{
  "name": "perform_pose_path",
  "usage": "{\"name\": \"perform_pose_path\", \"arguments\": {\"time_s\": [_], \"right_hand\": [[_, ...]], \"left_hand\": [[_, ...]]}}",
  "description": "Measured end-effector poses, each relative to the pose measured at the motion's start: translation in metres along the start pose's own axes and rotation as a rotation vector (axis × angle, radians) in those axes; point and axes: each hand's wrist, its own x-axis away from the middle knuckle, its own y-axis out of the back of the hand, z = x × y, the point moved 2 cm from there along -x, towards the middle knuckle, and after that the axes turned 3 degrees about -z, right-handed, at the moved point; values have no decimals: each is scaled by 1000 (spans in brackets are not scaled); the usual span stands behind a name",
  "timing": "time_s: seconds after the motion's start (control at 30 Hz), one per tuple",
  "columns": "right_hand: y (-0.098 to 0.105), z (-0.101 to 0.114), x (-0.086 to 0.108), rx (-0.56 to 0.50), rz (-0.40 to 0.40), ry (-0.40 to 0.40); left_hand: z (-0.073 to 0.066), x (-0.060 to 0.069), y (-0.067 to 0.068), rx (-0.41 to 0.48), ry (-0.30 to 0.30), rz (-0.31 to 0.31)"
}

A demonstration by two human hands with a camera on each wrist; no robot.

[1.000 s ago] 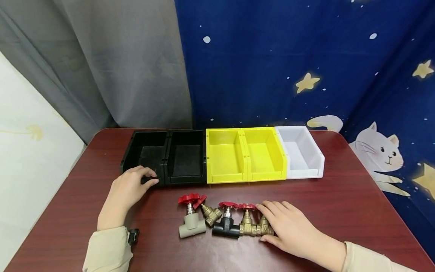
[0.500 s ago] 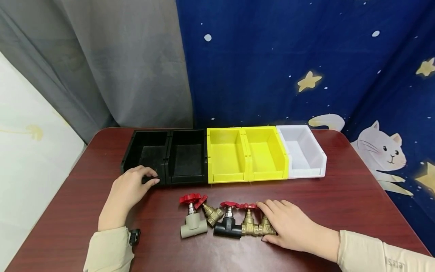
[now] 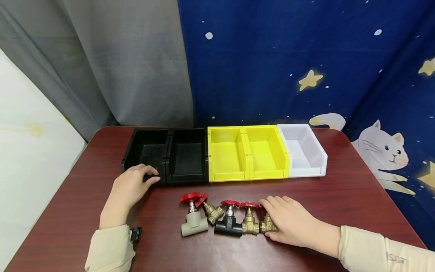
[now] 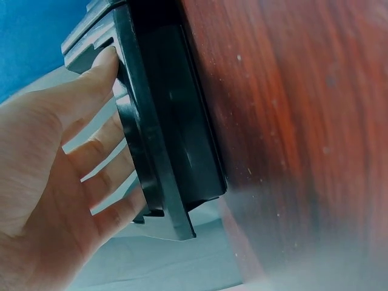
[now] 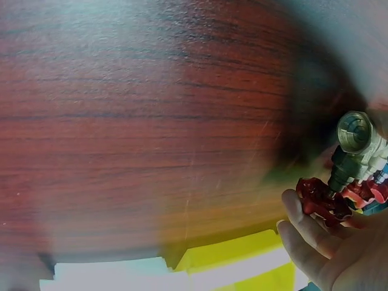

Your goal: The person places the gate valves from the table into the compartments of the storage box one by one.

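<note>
Behind the red-brown desk (image 3: 163,251), a blue curtain (image 3: 251,64) is hung. The leftmost black bin (image 3: 148,151) is gripped at its front by the left hand (image 3: 130,189); well apart, the rightmost brass valve (image 3: 268,225), just beside another brass valve (image 3: 250,225), is held by the right hand (image 3: 293,220).

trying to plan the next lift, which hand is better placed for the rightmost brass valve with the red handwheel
Right, most likely: the right hand holds the rightmost brass valve, while the left hand is well away, at the front of the leftmost open black plastic bin.
</note>
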Motion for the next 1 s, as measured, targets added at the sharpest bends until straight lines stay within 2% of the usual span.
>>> {"name": "perform_pose_path", "arguments": {"time_s": [0.57, 0.87, 1.0], "right_hand": [[19, -29, 16, 31, -33, -29], [33, -55, 20, 84, -50, -41], [39, -66, 21, 81, -93, -54]], "left_hand": [[-1, 0, -1, -10, -4, -2], [0, 0, -2, -9, -8, -3], [-1, -1, -2, -12, -12, -3]]}}
